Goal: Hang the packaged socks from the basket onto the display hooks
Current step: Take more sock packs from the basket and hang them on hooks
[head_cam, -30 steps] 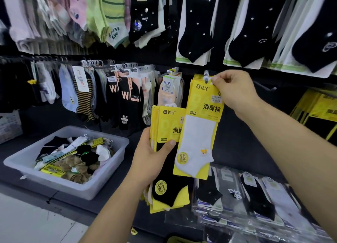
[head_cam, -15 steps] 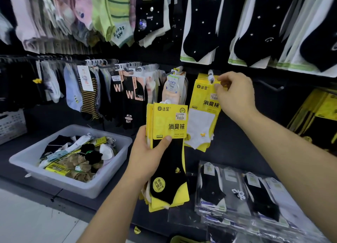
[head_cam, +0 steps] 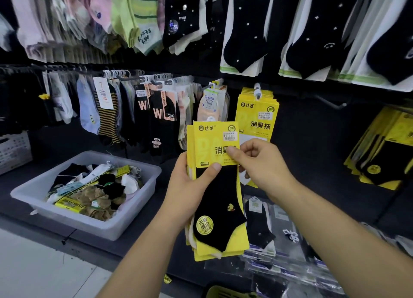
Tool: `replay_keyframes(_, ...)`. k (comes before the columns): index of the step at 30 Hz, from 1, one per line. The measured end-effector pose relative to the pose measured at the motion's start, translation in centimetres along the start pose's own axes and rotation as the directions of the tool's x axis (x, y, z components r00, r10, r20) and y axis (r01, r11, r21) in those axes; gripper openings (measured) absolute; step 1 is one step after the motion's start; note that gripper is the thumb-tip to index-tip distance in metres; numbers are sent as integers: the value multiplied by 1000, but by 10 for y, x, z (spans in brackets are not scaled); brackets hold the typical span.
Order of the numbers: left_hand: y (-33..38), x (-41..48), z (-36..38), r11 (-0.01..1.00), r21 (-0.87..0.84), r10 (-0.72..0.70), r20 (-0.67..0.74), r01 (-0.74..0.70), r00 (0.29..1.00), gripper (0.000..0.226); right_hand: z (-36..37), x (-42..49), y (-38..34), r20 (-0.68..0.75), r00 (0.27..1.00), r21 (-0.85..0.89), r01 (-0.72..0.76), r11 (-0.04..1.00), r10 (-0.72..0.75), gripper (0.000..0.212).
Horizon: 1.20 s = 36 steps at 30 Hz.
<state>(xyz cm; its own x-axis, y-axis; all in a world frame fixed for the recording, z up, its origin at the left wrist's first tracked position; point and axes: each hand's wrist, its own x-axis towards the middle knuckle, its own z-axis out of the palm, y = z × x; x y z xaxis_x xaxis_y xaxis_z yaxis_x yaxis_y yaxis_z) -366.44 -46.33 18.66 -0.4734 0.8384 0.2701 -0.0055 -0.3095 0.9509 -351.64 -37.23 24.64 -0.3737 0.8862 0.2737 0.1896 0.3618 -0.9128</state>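
The left hand (head_cam: 190, 186) grips a stack of yellow sock packs (head_cam: 220, 208); the right hand (head_cam: 263, 165) pinches what looks like the front pack's card. The basket (head_cam: 107, 228) sits left, near.

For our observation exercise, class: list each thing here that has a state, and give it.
left hand, grips the stack of yellow packs
right hand, pinches the front pack
stack of yellow packs, held upright, on no hook
hung yellow packs, hanging on a hook
basket, holds loose and packaged socks
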Motion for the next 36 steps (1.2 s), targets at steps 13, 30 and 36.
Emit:
replay_keyframes(13, 0, 0, 2, 986, -143, -80, 33, 84, 996, 52, -27, -2, 8, 4, 998, 286, -57, 957, 58, 6)
replay_keyframes(30, -8, 5, -2, 992, -108, -69, -13, 67, 998, 24, -52, 6, -20, -337, 941, 328, 128, 936, -11, 7)
replay_keyframes(36, -8, 6, -5, 997, -67, -24, -20, 23, 999, 26, -47, 22, -9, -366, 931, 226, 82, 971, 7, 8)
